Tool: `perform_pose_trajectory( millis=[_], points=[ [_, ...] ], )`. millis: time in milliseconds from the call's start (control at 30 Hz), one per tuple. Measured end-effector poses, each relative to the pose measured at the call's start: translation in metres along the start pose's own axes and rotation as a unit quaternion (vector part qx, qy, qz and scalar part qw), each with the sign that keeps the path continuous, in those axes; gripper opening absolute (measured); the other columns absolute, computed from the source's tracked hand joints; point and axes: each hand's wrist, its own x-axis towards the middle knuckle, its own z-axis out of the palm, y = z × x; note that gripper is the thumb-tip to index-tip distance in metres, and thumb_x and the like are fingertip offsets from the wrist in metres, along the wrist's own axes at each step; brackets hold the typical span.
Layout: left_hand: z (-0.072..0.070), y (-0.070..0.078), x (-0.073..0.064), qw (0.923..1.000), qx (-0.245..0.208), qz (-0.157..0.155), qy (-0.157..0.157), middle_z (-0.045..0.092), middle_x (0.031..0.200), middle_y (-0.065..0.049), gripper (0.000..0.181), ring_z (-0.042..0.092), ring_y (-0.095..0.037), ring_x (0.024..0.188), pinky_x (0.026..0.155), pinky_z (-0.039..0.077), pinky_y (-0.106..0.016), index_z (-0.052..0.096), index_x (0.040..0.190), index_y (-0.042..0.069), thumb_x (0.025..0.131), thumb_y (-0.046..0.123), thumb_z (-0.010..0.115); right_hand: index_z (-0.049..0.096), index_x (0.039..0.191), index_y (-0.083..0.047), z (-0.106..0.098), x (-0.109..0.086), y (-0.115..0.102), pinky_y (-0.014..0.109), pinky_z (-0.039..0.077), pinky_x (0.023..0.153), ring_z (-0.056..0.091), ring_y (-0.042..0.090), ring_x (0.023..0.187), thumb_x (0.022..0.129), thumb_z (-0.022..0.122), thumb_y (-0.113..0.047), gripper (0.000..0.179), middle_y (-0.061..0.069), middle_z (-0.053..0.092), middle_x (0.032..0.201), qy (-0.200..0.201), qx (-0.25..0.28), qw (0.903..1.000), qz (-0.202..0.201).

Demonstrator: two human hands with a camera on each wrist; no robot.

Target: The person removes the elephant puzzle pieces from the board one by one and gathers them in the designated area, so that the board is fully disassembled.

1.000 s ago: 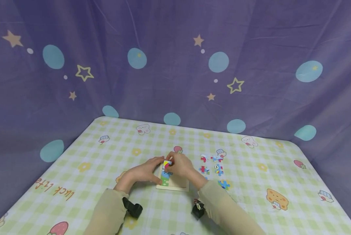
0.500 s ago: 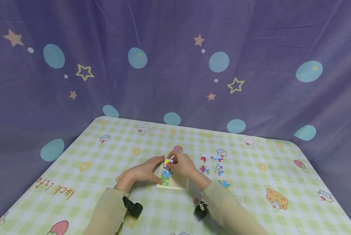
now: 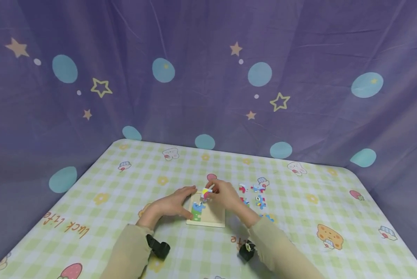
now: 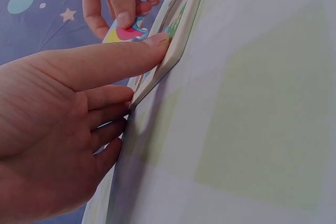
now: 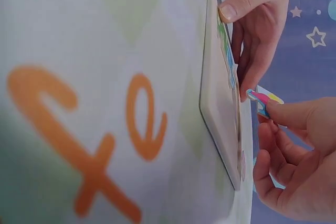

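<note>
My left hand (image 3: pixel 173 203) rests along the left side of a shallow wooden puzzle tray (image 3: pixel 213 215). Its straight thumb presses on the tray's near left corner, while the other fingers touch the outer edge, as the left wrist view shows. Over the tray's far part, my right hand (image 3: pixel 226 197) pinches a puzzle piece (image 3: pixel 206 193) printed in yellow, pink and blue between thumb and fingers. In the right wrist view this piece (image 5: pixel 269 98) is tilted and raised off the tray. Fitted pieces (image 3: pixel 197 209) in blue and green lie in the tray's left column; its right part shows bare wood.
Several loose puzzle pieces (image 3: pixel 260 201) lie on the checked tablecloth (image 3: pixel 299 240) right of the tray. The right forearm partly covers the nearest one (image 3: pixel 267 217). A purple curtain (image 3: pixel 208 97) hangs behind the table. Each wrist wears a black camera (image 3: pixel 158 247).
My right hand has drawn the pinched piece up and to the right, away from the tray's far left corner, baring wood there. The left hand has stayed in place.
</note>
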Motion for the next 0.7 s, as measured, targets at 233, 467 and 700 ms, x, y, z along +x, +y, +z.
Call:
perform_pose_trajectory(
  millis=[233, 467, 700],
  points=[
    [0.0, 0.0, 0.0, 1.0, 0.004, -0.004, -0.001, 0.018, 0.15, -0.014, 0.088, 0.013, -0.032, 0.138, 0.108, 0.018, -0.052, 0.026, 0.142, 0.002, 0.073, 0.022, 0.075, 0.064, 0.095, -0.013, -0.007, -0.004, 0.005, 0.028, 0.049, 0.069, 0.061, 0.014, 0.076, 0.082, 0.066, -0.016, 0.013, 0.004, 0.066, 0.083, 0.007, 0.01, 0.9999, 0.001],
    [0.001, 0.001, 0.001, 1.0, 0.005, -0.009, 0.002, 0.019, 0.15, -0.013, 0.088, 0.014, -0.032, 0.138, 0.108, 0.019, -0.051, 0.026, 0.142, 0.002, 0.072, 0.021, 0.075, 0.065, 0.097, -0.013, -0.013, -0.008, 0.009, 0.028, 0.049, 0.067, 0.061, 0.012, 0.075, 0.083, 0.065, -0.014, 0.014, 0.005, 0.066, 0.085, 0.019, 0.032, 0.9993, -0.009],
    [0.001, 0.001, 0.001, 0.9999, 0.0, -0.011, 0.004, 0.02, 0.15, -0.012, 0.087, 0.014, -0.031, 0.138, 0.108, 0.018, -0.05, 0.028, 0.142, 0.002, 0.071, 0.019, 0.076, 0.065, 0.096, -0.015, -0.017, -0.009, 0.012, 0.027, 0.049, 0.066, 0.06, 0.009, 0.073, 0.082, 0.067, -0.023, 0.016, 0.002, 0.067, 0.086, 0.018, 0.049, 0.9983, 0.023]
  ],
)
